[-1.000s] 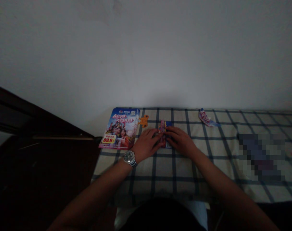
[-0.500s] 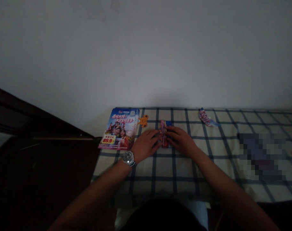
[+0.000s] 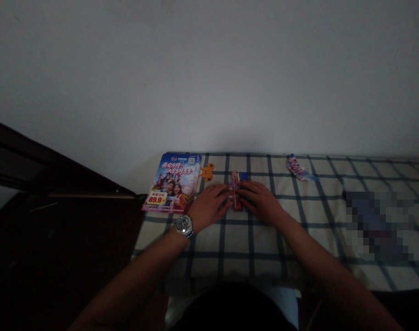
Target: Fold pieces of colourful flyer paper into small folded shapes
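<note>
Folded flyer [image 3: 235, 195], narrow, pink and red with a blue patch at its far end, lying lengthwise on the bed [image 3: 237, 248], close to the far edge and left of the middle, on the checked sheet. Pinned from both sides: left hand [image 3: 207, 208] palm down just left of it, right hand [image 3: 261, 202] palm down just right of it, fingers [image 3: 245, 187] of both stretched out, close together, tips resting on the paper. Laid flat on it, not curled round it, so pressing rather than gripping; probably held so to keep the fold flat and to stop the paper sliding on the soft cloth. Too dim to tell about any thumb tucked under an edge. Wristwatch [image 3: 184, 225] on the left wrist, nearer the front edge. Stack of flyers [image 3: 173, 184] at the far left corner, lying along the left edge and just beside the left hand, squared up, likely parked there within easy reach. Small orange cut-out [image 3: 206, 172] between that stack and the folded flyer, just beside the stack's right side. Another folded scrap [image 3: 296, 168] well apart to the right along the far edge, close against the wall [image 3: 209, 82], seemingly set out of the way of both hands. Blurred patch towards the right side of the bed, not readable.
</note>
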`<state>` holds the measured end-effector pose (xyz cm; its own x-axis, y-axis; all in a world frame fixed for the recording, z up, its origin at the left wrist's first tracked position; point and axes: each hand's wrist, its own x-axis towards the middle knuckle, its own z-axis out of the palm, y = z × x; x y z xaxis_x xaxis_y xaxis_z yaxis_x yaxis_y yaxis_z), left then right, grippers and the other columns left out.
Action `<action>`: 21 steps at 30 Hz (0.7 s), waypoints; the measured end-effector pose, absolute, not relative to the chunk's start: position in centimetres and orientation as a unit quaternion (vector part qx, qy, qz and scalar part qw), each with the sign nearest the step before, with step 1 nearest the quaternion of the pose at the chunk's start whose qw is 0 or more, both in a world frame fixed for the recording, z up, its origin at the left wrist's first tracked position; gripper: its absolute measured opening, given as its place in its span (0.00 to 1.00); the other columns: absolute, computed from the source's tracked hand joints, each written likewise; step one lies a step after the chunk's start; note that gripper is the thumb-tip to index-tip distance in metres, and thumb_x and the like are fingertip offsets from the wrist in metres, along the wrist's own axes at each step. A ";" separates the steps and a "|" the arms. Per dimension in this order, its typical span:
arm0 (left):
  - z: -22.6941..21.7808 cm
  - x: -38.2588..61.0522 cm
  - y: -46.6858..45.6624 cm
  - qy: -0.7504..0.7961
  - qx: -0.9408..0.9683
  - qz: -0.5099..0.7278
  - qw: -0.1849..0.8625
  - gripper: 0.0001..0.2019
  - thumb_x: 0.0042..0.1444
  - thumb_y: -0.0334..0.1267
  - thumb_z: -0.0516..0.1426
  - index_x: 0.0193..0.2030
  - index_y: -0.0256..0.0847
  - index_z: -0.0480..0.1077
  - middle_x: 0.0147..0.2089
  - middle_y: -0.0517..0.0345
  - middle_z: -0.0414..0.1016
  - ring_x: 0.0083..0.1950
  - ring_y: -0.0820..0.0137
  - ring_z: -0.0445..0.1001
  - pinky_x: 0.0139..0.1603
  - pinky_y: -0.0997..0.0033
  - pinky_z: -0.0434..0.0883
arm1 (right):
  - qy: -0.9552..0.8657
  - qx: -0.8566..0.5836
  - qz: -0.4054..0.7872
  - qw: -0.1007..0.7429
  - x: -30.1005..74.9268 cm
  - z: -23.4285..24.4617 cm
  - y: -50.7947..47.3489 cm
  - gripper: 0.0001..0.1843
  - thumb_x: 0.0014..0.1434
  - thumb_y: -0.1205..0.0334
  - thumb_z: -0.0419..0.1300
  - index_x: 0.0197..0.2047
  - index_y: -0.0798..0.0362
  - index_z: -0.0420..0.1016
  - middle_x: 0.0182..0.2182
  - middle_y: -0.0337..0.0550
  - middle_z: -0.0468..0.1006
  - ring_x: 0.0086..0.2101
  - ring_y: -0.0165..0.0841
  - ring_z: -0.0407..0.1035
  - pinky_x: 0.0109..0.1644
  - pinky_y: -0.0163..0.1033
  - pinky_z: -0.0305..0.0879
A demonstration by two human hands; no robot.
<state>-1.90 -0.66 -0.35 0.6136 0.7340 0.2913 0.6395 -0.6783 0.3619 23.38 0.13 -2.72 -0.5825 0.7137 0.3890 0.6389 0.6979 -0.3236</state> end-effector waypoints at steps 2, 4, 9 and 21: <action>-0.2 -1.8 -0.7 0.387 0.891 0.210 0.111 0.17 0.71 0.44 0.53 0.60 0.39 0.72 0.62 0.48 0.73 0.62 0.59 0.72 0.67 0.51 0.70 | -0.889 -0.378 0.072 0.247 23.4 -2.7 0.1 0.19 0.69 0.60 0.60 0.62 0.46 0.75 0.63 0.48 0.74 0.62 0.47 0.68 0.65 0.59 0.67; -0.2 -1.8 -0.7 0.385 0.892 0.207 0.113 0.16 0.71 0.43 0.53 0.59 0.39 0.73 0.61 0.48 0.74 0.61 0.59 0.72 0.66 0.52 0.70 | -0.891 -0.377 0.067 0.245 23.4 -2.7 0.1 0.19 0.69 0.60 0.60 0.62 0.46 0.75 0.63 0.48 0.73 0.62 0.47 0.67 0.65 0.58 0.67; -0.3 -1.9 -0.6 0.381 0.893 0.211 0.114 0.16 0.71 0.42 0.53 0.60 0.38 0.72 0.61 0.49 0.74 0.62 0.59 0.72 0.67 0.53 0.70 | -0.892 -0.381 0.066 0.234 23.4 -2.7 0.1 0.20 0.69 0.60 0.60 0.63 0.46 0.74 0.63 0.49 0.73 0.62 0.47 0.66 0.66 0.59 0.66; -0.1 -1.7 -0.7 0.382 0.897 0.193 0.114 0.16 0.71 0.42 0.53 0.61 0.41 0.70 0.61 0.48 0.72 0.62 0.58 0.71 0.66 0.51 0.70 | -0.890 -0.387 0.073 0.230 23.3 -2.7 0.1 0.21 0.69 0.62 0.59 0.64 0.44 0.73 0.64 0.49 0.71 0.63 0.47 0.65 0.65 0.59 0.66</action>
